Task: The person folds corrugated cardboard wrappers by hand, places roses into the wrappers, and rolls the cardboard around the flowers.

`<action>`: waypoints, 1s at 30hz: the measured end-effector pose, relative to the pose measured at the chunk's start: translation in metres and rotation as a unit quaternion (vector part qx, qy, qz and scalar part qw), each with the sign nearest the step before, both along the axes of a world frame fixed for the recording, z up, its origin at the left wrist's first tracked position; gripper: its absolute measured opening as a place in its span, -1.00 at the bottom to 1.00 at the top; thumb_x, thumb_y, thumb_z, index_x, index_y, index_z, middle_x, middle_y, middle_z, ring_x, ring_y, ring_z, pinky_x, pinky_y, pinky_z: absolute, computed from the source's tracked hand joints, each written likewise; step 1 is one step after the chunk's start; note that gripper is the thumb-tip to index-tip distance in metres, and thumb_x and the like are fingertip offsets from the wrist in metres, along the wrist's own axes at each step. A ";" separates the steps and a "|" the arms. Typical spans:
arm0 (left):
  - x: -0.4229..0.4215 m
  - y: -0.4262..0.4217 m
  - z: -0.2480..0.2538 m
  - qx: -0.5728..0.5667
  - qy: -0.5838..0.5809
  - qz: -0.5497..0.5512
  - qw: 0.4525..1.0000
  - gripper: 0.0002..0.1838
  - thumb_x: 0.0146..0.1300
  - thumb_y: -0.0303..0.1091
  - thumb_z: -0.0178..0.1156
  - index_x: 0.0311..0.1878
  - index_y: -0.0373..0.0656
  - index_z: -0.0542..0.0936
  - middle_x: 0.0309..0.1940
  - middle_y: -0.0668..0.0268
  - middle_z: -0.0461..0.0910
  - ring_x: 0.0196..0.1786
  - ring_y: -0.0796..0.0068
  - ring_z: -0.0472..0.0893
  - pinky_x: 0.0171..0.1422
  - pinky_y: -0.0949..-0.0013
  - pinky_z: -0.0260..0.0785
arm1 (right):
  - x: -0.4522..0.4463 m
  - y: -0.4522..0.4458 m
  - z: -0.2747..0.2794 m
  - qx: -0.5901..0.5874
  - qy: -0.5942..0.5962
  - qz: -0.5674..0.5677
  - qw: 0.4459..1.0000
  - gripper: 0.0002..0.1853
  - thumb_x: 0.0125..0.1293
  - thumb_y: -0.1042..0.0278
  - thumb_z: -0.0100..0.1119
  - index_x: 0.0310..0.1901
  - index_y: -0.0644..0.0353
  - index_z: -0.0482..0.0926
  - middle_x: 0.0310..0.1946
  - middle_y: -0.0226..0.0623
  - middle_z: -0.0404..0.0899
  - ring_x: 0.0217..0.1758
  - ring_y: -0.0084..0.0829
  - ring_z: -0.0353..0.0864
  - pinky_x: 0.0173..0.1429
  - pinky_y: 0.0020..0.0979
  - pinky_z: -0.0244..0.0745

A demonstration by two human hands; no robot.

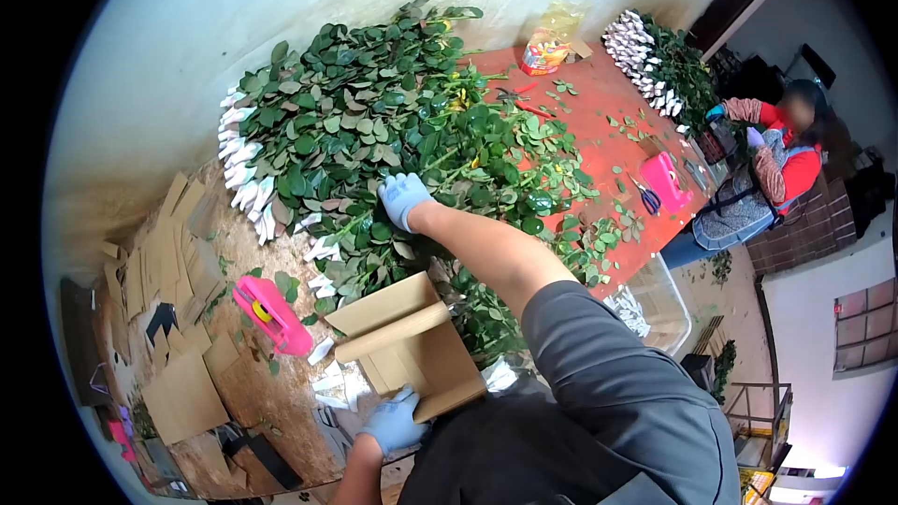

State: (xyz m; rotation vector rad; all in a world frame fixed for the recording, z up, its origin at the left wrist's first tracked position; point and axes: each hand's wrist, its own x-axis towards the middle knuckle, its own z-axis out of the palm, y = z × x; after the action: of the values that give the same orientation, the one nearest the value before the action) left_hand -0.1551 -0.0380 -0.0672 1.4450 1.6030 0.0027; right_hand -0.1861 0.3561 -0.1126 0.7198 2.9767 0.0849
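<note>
My left hand [395,421], in a light blue glove, is closed on the near edge of an open cardboard box [419,355], with its flaps folded up. My right hand [404,201], also gloved in light blue, reaches across the box and rests on a large pile of leafy cut stems [346,122]. Its fingers are outstretched and apart among the leaves; their tips are partly hidden. The pile's left ends carry white wrapped heads [245,164]. Left of the box stands a pink tape dispenser [273,315], with small white wraps [341,383] lying nearby.
Flattened cardboard pieces [182,393] cover the left side. On the red tabletop [599,150] lie red-handled pruners [533,108], scissors [645,194] and another pink dispenser [664,182]. A clear plastic bin [678,313] stands right of me. A co-worker [781,159] handles stems at far right.
</note>
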 end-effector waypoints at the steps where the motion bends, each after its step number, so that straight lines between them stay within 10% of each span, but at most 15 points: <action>1: -0.001 0.000 0.000 -0.001 0.003 -0.002 1.000 -0.43 0.29 0.02 0.21 0.18 -0.23 0.57 0.26 -0.05 0.50 0.20 -0.21 0.59 0.34 -0.05 0.45 | 0.003 -0.001 0.003 0.011 -0.051 0.023 0.998 -0.67 0.43 0.29 0.02 0.16 0.08 0.59 0.02 -0.17 0.58 0.09 -0.19 0.58 0.06 -0.19 0.41; 9: 0.000 0.000 0.005 -0.006 -0.031 0.022 0.999 -0.40 0.29 0.04 0.20 0.20 -0.27 0.56 0.27 -0.07 0.49 0.24 -0.21 0.57 0.38 -0.01 0.41 | 0.029 0.021 0.074 0.192 0.055 0.115 0.973 -0.83 0.42 0.26 0.04 -0.13 0.00 0.63 -0.22 -0.31 0.58 -0.13 -0.30 0.61 -0.06 -0.17 0.37; 15: -0.002 0.002 0.006 -0.050 -0.010 -0.009 0.999 -0.26 0.24 0.14 0.21 0.27 -0.31 0.54 0.42 -0.12 0.41 0.37 -0.15 0.51 0.48 0.09 0.36 | 0.068 0.031 0.216 0.267 0.255 0.120 0.922 -0.56 0.20 0.40 0.20 0.16 -0.02 0.53 -0.10 -0.32 0.52 -0.03 -0.25 0.53 0.05 -0.16 0.40; 19: -0.004 -0.002 0.000 -0.009 -0.022 -0.004 1.000 -0.24 0.20 0.15 0.23 0.26 -0.33 0.54 0.37 -0.11 0.45 0.35 -0.15 0.52 0.47 0.09 0.36 | 0.120 -0.055 0.272 0.289 0.153 0.132 0.936 -0.51 0.18 0.37 0.22 0.20 0.02 0.53 -0.15 -0.33 0.48 -0.04 -0.29 0.49 -0.05 -0.21 0.39; 22: -0.005 -0.002 0.000 -0.006 -0.016 -0.015 1.000 -0.24 0.18 0.13 0.25 0.27 -0.33 0.54 0.35 -0.10 0.46 0.36 -0.14 0.50 0.48 0.09 0.35 | 0.164 -0.123 0.232 0.234 0.063 0.179 0.954 -0.90 0.25 0.27 0.16 -0.23 0.02 0.55 -0.30 -0.35 0.43 -0.18 -0.31 0.50 -0.21 -0.24 0.40; 27: -0.003 0.002 0.004 -0.064 0.006 -0.028 0.998 -0.15 0.22 0.22 0.19 0.43 -0.20 0.46 0.50 -0.06 0.36 0.45 -0.10 0.45 0.54 0.11 0.30 | 0.210 -0.171 0.099 -0.130 -0.174 0.144 0.966 -0.79 0.38 0.31 0.12 -0.15 0.14 0.74 -0.16 -0.14 0.75 -0.12 -0.14 0.79 -0.19 -0.16 0.63; 30: -0.003 0.004 0.008 -0.075 -0.010 -0.013 0.997 -0.17 0.24 0.20 0.18 0.44 -0.20 0.45 0.48 -0.08 0.38 0.47 -0.08 0.42 0.55 0.12 0.27 | 0.223 -0.175 0.031 -0.117 -0.196 0.148 0.962 -0.78 0.37 0.31 0.14 -0.16 0.11 0.78 -0.15 -0.17 0.78 -0.12 -0.14 0.80 -0.18 -0.16 0.63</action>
State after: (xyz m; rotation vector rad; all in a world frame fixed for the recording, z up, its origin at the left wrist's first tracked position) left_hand -0.1583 -0.0339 -0.0593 1.3468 1.5346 -0.1155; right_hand 0.0369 0.1809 -0.0814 0.1955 2.6247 -0.0957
